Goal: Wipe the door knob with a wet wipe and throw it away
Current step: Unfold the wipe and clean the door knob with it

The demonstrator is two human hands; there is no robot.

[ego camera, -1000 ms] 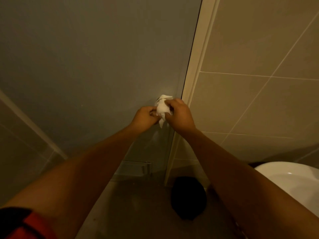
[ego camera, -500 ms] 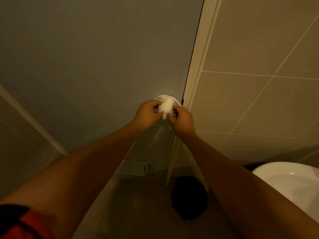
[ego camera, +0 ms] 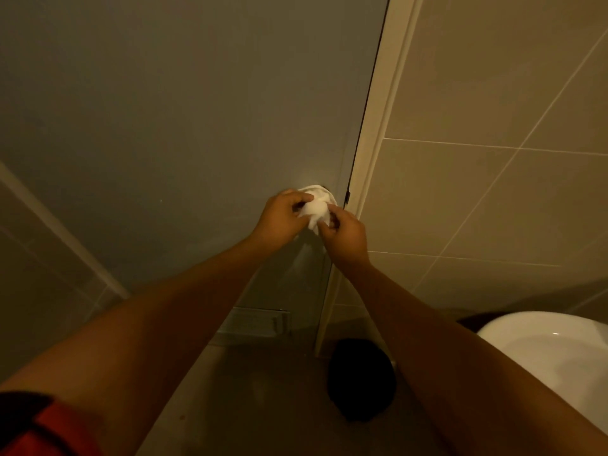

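Observation:
A white wet wipe (ego camera: 316, 205) is wrapped over the door knob on the grey door (ego camera: 184, 120), near the door's right edge. The knob itself is hidden under the wipe and my fingers. My left hand (ego camera: 279, 218) grips the wipe from the left. From the lower right, my right hand (ego camera: 345, 235) pinches the same wipe. Both hands press it against the knob.
A pale door frame (ego camera: 378, 159) runs beside the knob, with a tiled wall (ego camera: 493, 159) to its right. A dark round bin (ego camera: 362, 380) stands on the floor below the frame. A white toilet (ego camera: 552, 357) is at the lower right. A vent grille (ego camera: 256, 320) sits low in the door.
The wipe went from bunched between my hands to spread over the knob. My right hand has slid down and to the right; my left hand moved up along the wipe.

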